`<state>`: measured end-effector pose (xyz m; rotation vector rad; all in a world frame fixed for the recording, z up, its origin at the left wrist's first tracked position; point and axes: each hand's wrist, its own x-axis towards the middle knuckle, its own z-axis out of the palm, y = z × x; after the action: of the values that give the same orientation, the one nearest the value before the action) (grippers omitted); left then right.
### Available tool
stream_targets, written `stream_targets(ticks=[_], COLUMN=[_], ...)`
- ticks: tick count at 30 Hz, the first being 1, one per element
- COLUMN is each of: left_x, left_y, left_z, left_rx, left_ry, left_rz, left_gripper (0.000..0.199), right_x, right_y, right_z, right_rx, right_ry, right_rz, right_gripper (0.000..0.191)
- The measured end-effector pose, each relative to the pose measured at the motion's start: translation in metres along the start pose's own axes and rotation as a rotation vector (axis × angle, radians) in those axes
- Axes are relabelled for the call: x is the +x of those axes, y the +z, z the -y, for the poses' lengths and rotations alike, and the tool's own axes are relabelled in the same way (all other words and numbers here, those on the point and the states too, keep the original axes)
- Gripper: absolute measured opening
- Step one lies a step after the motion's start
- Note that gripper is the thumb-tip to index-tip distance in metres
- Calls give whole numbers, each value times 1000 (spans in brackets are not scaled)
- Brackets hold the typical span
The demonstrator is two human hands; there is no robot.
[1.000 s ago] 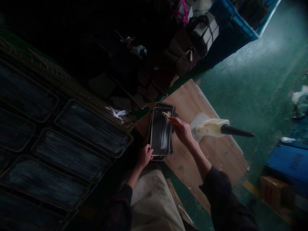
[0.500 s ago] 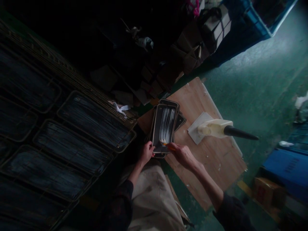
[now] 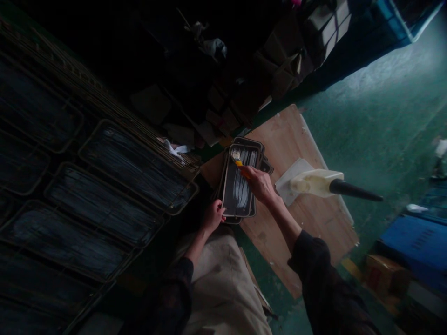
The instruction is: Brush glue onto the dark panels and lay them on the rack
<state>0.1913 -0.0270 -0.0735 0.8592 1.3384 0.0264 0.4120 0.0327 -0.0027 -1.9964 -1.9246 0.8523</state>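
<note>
A dark rectangular tray (image 3: 231, 195) with rounded corners and a pale rim lies on top of similar trays, its surface streaked with white. My left hand (image 3: 213, 217) is closed on the tray's near left corner. In my right hand (image 3: 260, 183) is a paintbrush (image 3: 238, 160) with an orange-yellow handle; its pale bristles touch the tray near the far left end. To the right, a cream plastic container (image 3: 316, 181) with a dark tapered end lies across a pale flat square (image 3: 288, 179).
The trays rest on a wooden board (image 3: 317, 232). At left, a wire rack (image 3: 139, 160) holds several similar white-streaked trays. Tied cardboard bundles (image 3: 282, 56) are in the dark at the back. A blue crate (image 3: 370, 51) stands back right, and a blue box (image 3: 415, 239) lies right.
My right hand has moved the paintbrush from the tray's near end up to its far left part. My left hand stays at the near left corner. The view has shifted slightly.
</note>
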Motion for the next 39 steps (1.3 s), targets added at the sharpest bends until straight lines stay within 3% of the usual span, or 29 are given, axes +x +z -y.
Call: stream_targets(ticks=[7, 10, 16, 21, 24, 27, 34, 39], left_x=[-2, -2, -2, -2, -2, -2, 3, 4], left_y=[-3, -3, -2, -1, -1, 0, 5, 6], left_z=[-3, -4, 0, 2, -1, -3, 4, 5], left_rx=[-50, -96, -89, -51, -16, 18, 6, -4], left_ry=[14, 6, 31, 73, 75, 46, 11, -3], left_rz=[10, 20, 11, -3, -12, -16, -31, -40], left_gripper=[7, 10, 10, 10, 10, 8, 3, 2], right_x=[-88, -120, -148, -135, -111, -79, -26, -39], right_y=[17, 22, 13, -8, -17, -23, -28, -19], right_z=[26, 35, 33, 8, -4, -10, -25, -31], right_rx=[182, 253, 404, 311, 233, 124, -80, -75], right_ry=[-15, 14, 138, 202, 150, 81, 14, 51], right_rz=[225, 259, 286, 124, -25, -93, -108, -69], right_gripper=[24, 23, 26, 27, 28, 30, 31, 29])
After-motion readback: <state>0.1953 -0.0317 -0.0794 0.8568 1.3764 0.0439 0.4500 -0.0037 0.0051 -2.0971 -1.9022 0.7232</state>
